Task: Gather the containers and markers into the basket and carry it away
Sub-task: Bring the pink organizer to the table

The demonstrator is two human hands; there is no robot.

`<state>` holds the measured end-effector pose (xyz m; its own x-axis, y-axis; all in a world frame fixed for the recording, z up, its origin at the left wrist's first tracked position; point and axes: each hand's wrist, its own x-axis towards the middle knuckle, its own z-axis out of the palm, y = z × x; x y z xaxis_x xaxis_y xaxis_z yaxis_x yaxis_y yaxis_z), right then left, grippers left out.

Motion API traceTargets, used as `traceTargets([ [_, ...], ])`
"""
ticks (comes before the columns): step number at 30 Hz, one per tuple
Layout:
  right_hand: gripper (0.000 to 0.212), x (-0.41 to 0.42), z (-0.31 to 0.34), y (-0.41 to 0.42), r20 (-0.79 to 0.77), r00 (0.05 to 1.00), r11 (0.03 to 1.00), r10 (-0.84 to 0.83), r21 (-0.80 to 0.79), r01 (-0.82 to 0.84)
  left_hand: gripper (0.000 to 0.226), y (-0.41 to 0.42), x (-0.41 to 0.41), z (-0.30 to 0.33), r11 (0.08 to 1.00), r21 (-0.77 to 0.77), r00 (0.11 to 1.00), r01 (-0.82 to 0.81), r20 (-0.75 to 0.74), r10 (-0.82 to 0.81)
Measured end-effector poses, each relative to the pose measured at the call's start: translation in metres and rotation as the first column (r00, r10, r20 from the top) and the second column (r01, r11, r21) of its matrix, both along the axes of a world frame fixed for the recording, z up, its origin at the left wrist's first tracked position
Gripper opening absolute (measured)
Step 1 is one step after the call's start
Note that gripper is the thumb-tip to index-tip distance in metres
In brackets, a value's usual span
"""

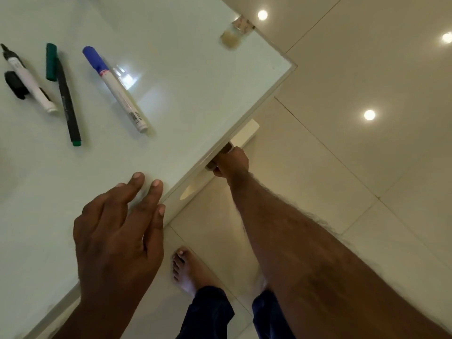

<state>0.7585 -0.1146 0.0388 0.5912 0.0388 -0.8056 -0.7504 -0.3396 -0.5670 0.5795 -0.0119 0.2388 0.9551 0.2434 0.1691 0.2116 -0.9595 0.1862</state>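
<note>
Three markers lie on the white glossy table [186,94] at the upper left. A white marker with a bare black tip [27,79] has its loose black cap [14,85] beside it. To its right are a dark marker with a green cap [64,94] and a white marker with a blue cap [115,89]. My left hand [117,228] is over the table's near edge with its fingers straight, and it holds nothing. My right hand [231,162] reaches under the table's right edge and curls round a pale object [227,148], which is mostly hidden. No basket or container is in view.
A blurred beige patch [231,39] shows at the table's far corner. A white block [247,132] sits below the right edge. My bare foot [183,270] and dark trouser legs stand on a glossy tiled floor [342,167] that reflects ceiling lights.
</note>
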Motion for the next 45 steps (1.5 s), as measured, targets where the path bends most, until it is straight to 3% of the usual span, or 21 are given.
traceTargets([
  [3, 0.007, -0.002, 0.009, -0.021, 0.007, 1.000, 0.997, 0.016, -0.077, -0.015, 0.035, 0.000, 0.000, -0.001, 1.000, 0.016, 1.000, -0.013, -0.011, 0.014],
  [7, 0.030, -0.025, 0.034, -0.090, -0.053, 0.999, 0.980, 0.012, -0.196, -0.022, 0.037, -0.006, 0.002, 0.006, 0.999, -0.002, 0.997, -0.050, -0.054, 0.050],
  [10, 0.032, -0.052, 0.067, -0.157, -0.097, 0.994, 0.935, 0.050, -0.345, -0.080, 0.041, -0.007, 0.004, 0.019, 0.997, -0.038, 0.990, -0.069, -0.128, 0.064],
  [14, 0.035, -0.082, 0.135, -0.223, -0.050, 0.999, 0.897, -0.017, -0.441, -0.007, 0.049, -0.006, 0.008, 0.038, 0.988, -0.110, 0.959, -0.104, -0.275, 0.071],
  [18, 0.032, -0.093, 0.212, -0.244, 0.080, 0.996, 0.913, -0.030, -0.403, 0.060, 0.056, -0.015, 0.015, 0.060, 0.955, -0.206, 0.864, -0.214, -0.496, 0.086],
  [21, 0.033, -0.088, 0.264, -0.226, 0.192, 0.981, 0.959, -0.007, -0.278, 0.061, 0.061, -0.025, 0.016, 0.078, 0.833, -0.393, 0.829, -0.389, -0.544, 0.130],
  [24, 0.034, -0.078, 0.310, -0.177, 0.269, 0.963, 0.992, 0.006, -0.123, 0.028, 0.073, -0.024, 0.012, 0.113, 0.515, -0.655, 0.827, -0.552, -0.511, 0.236],
  [26, 0.036, -0.071, 0.335, -0.139, 0.316, 0.947, 0.998, 0.054, -0.053, -0.039, 0.079, -0.019, 0.006, 0.136, 0.359, -0.756, 0.835, -0.548, -0.466, 0.292],
  [30, 0.037, -0.063, 0.369, -0.056, 0.378, 0.894, 0.967, 0.240, -0.014, -0.254, 0.078, 0.009, -0.006, 0.169, 0.159, -0.867, 0.813, -0.472, -0.358, 0.459],
  [32, 0.037, -0.060, 0.377, -0.021, 0.402, 0.847, 0.928, 0.348, -0.022, -0.371, 0.067, 0.024, -0.011, 0.178, 0.131, -0.877, 0.772, -0.463, -0.326, 0.546],
  [36, 0.034, -0.050, 0.381, 0.045, 0.447, 0.688, 0.800, 0.572, -0.121, -0.587, 0.059, 0.056, -0.034, 0.180, 0.050, -0.866, 0.586, -0.498, -0.293, 0.756],
  [41, 0.034, -0.042, 0.373, 0.118, 0.434, 0.438, 0.568, 0.787, -0.234, -0.789, 0.006, 0.084, -0.072, 0.167, 0.065, -0.789, 0.476, -0.611, -0.301, 0.826],
  [45, 0.031, -0.048, 0.361, 0.153, 0.381, 0.316, 0.445, 0.869, -0.321, -0.836, 0.006, 0.094, -0.093, 0.157, 0.023, -0.759, 0.426, -0.650, -0.339, 0.839],
])
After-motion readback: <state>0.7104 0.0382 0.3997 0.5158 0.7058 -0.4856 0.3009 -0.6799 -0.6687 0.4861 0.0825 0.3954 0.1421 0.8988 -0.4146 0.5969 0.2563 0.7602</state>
